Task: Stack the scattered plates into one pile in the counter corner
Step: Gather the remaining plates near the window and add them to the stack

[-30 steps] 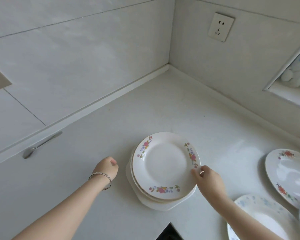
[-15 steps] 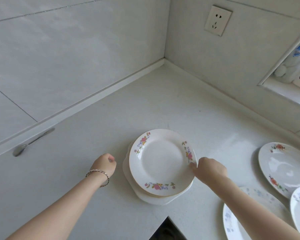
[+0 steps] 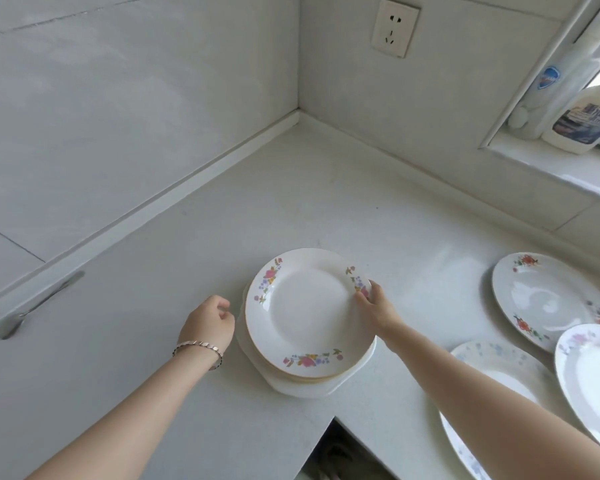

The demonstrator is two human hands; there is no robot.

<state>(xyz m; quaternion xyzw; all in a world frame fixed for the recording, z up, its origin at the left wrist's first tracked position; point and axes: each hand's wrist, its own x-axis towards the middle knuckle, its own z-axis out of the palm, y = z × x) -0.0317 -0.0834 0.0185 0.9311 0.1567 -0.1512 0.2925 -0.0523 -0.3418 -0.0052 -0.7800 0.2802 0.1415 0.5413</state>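
A pile of white plates [image 3: 307,317] sits on the white counter, well short of the corner [image 3: 297,114]. Its top plate has pink and purple flowers on the rim. My right hand [image 3: 374,308] grips that plate's right rim, thumb on top. My left hand [image 3: 208,322], with a bracelet on the wrist, is loosely curled just left of the pile and holds nothing. A red-flowered plate [image 3: 548,299] lies at the right. A blue-speckled plate [image 3: 492,375] lies partly under my right forearm. Another white plate [image 3: 593,379] is cut off by the right edge.
A metal spoon [image 3: 37,308] lies on the counter at the far left. A wall socket [image 3: 394,27] is above the corner. Bottles [image 3: 582,119] stand on the window sill at upper right. The counter's inner front edge [image 3: 333,419] runs just below the pile.
My right hand has shifted up the top plate's right rim and taken hold of it. My left hand stays curled beside the pile. The camera has moved closer.
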